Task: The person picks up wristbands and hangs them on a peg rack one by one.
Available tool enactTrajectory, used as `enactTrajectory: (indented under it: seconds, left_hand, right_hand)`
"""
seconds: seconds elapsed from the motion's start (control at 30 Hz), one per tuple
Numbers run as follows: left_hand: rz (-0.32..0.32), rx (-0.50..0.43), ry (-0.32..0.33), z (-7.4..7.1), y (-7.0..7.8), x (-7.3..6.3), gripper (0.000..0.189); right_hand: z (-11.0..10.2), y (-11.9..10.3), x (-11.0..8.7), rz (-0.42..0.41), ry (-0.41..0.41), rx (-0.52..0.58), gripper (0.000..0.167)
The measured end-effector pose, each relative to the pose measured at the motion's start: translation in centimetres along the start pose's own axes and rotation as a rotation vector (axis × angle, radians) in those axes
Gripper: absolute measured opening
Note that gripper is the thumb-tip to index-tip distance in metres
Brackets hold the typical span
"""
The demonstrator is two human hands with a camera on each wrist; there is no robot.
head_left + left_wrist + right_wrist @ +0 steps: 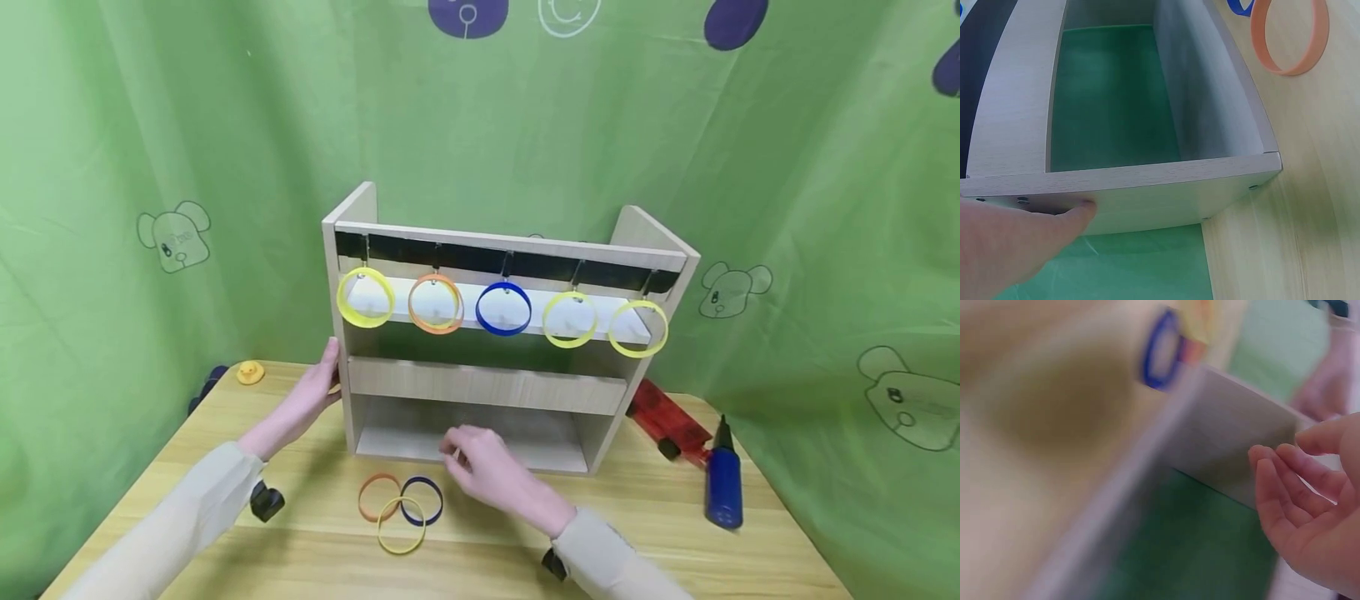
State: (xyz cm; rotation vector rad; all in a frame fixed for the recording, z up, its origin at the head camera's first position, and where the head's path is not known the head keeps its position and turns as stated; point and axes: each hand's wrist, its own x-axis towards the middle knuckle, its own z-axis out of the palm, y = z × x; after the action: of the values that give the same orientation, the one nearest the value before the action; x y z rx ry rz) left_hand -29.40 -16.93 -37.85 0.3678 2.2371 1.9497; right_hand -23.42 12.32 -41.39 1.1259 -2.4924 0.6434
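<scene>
A pale wooden rack [487, 385] stands on the table with a row of hooks along its top. From the hooks hang a yellow ring [365, 322], an orange ring [437, 331], a blue ring [503, 332] and two more yellow rings. My left hand [311, 392] rests against the rack's left side panel [1147, 200], a fingertip touching it. In front of the lower shelf hovers my right hand [491, 471], fingers loosely bent with nothing between them. Left of it lie an orange band [362, 500], a blue band [441, 500] and a yellow band [400, 553], overlapping on the table.
A red toy vehicle [671, 421] sits behind the rack's right side, with a blue hand pump [724, 487] beside it near the table's right edge. At the back left is a small yellow duck [250, 372]. A green curtain [480, 125] hangs behind the table.
</scene>
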Motion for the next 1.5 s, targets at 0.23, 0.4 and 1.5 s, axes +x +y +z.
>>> enactTrajectory:
  seconds: [0.23, 0.4, 1.5]
  left_hand:
    - [0.002, 0.001, 0.005, -0.1, 0.0, 0.0, 0.086]
    - [-0.001, -0.007, 0.004, 0.0, 0.1, 0.0, 0.086]
    - [0.014, -0.002, 0.004, 0.0, -0.2, 0.0, 0.086]
  right_hand:
    - [4.2, 1.4, -1.5, 0.113, -0.153, 0.041, 0.002]
    - [5.3, 1.5, -1.4, 0.145, -0.187, -0.002, 0.006]
    - [0.3, 1.1, -0.2, 0.064, 0.003, -0.074, 0.007]
